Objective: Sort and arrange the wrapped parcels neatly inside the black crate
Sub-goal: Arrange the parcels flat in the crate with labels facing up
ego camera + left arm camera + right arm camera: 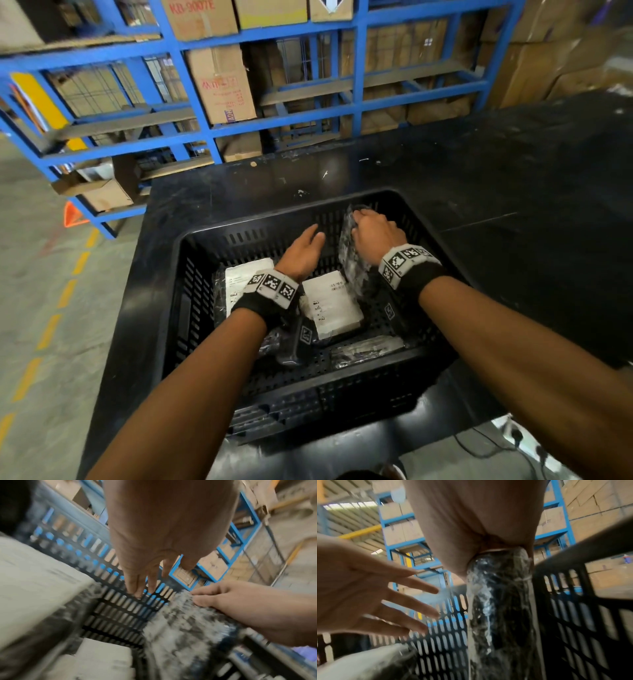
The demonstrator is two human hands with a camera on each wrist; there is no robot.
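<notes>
The black perforated crate [219, 236] stands on a black table. My right hand [371, 233] grips the top edge of a dark parcel wrapped in clear film [352, 260], standing on end near the crate's far right wall; the same parcel [500, 601] fills the right wrist view. My left hand [305, 246] hovers beside it with fingers straight and spread, holding nothing; its fingers [137, 582] point at the crate's far wall. Two parcels with white labels [243, 277] [330, 305] lie flat on the crate floor. More dark wrapped parcels [368, 347] lie along the near side.
The black table [513, 178] extends far to the right and behind the crate. Blue steel racking [274, 113] loaded with cardboard boxes stands behind it. On the left is concrete floor with a dashed yellow line [51, 325] and an orange triangle [72, 215].
</notes>
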